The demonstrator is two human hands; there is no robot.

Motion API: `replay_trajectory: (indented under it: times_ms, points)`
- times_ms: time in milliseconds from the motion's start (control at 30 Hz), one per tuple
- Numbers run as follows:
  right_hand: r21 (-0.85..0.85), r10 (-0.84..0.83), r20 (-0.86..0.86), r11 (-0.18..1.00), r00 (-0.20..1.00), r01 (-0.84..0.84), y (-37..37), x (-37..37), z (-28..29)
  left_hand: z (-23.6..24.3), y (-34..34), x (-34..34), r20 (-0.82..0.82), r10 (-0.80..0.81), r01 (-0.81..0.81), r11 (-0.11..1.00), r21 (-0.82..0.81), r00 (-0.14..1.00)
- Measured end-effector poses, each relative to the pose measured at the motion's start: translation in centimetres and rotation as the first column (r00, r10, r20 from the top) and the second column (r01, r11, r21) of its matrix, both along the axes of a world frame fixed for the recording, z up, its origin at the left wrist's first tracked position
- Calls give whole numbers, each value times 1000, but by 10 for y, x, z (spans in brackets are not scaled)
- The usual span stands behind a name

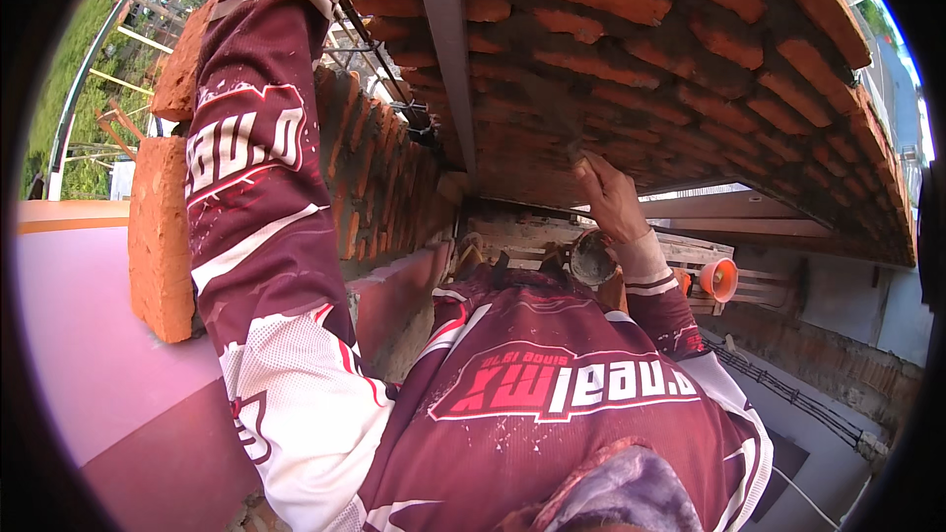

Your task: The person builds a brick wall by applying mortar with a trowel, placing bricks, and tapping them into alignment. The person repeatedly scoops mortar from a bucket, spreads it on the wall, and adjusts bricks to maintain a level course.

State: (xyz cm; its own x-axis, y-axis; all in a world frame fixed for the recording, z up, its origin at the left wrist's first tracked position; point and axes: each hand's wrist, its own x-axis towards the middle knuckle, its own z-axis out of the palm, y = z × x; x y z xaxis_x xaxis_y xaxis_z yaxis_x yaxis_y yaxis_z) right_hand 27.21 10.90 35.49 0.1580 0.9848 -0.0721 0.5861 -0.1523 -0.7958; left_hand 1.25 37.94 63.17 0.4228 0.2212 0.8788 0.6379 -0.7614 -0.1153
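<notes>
My right hand (613,199) is closed round the handle end of a trowel (554,110). Its thin grey blade lies close to the brick wall (631,69) in front of me, and I cannot tell whether it touches. Rough mortar fills the joints between the wall's orange bricks. On the left my arm (261,148) in a maroon and white sleeve stretches up past the top edge, so my left hand is out of the picture. Beside that arm stands a side wall with a loose-looking orange brick (161,236) at its end.
A grey metal post (445,39) runs up the wall's left part, with steel rebar (370,54) next to it. Below are wooden planks (527,236), a round grey container (593,258) and an orange bucket (721,280). Dark cables (788,389) run along the lower right.
</notes>
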Motion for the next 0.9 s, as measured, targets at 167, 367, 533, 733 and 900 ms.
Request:
replay_trajectory:
  times_ms: [167,367,533,733,900]
  points:
    - [-105,45,-16,993,999,-46,4,-5,0,-2,2,-3,55,6,-2,998,-65,998]
    - [11,-31,312,1000,949,29,-14,3,-1,0,-2,2,7,-15,15,1000,23,1000]
    - [183,19,536,973,844,-138,-35,47,4,1,-10,1,34,-49,51,996,-66,998]
    - [107,20,611,988,792,-107,-14,45,1,5,-10,-6,46,-74,75,997,-21,996]
    - [81,155,587,965,794,-248,-1,25,-5,2,-5,-2,41,-94,95,995,-38,995]
